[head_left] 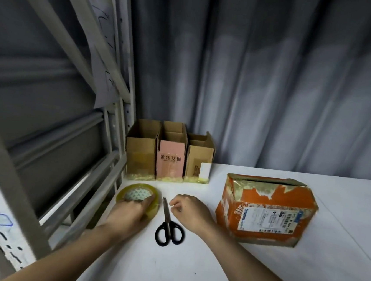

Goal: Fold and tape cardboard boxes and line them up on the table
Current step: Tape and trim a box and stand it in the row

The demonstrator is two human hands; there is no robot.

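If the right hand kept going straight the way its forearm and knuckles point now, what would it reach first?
Probably the blades of the scissors, lying just left of the right hand. Beyond them stands the pink box in the row against the curtain. Whether the hand is above or on the table is unclear.

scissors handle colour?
Black, on the metal-bladed scissors lying on the white table; head view.

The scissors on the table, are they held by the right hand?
No, the scissors lie untouched on the table, between the left hand on the tape roll and the right hand.
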